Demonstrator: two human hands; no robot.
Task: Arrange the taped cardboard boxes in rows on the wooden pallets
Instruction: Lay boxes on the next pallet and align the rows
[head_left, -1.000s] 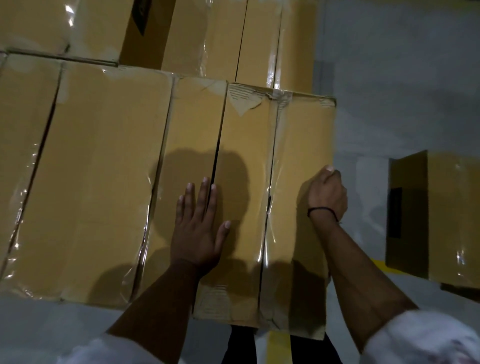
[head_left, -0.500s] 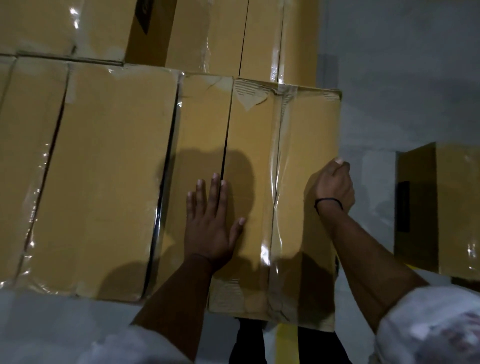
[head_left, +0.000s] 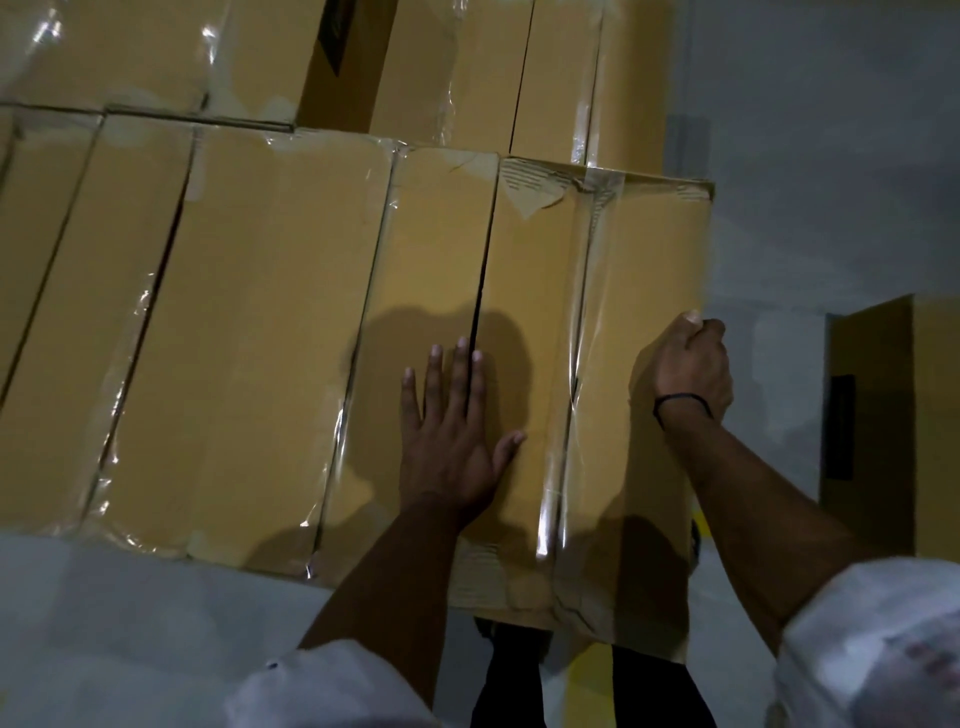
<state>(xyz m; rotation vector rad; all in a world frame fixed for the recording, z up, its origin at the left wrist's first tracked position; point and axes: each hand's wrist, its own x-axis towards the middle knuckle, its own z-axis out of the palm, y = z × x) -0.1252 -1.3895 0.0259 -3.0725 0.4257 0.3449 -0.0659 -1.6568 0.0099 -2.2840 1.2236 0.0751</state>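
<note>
The left hand (head_left: 451, 447) is lying flat, fingers spread, on the near box (head_left: 540, 332) — the right hand (head_left: 693, 366) is gripping its right edge.

my single view comes from a wide-angle camera on the person's head; it faces forward and steeply down onto the tops of the taped cardboard boxes (head_left: 270, 338), near enough that they fill the upper left and middle; both forearms come in from the bottom edge, left hand (head_left: 452, 447) near centre, right hand (head_left: 691, 369) at the right edge of the nearest box (head_left: 644, 260); grey floor (head_left: 831, 156) takes the right side
</note>
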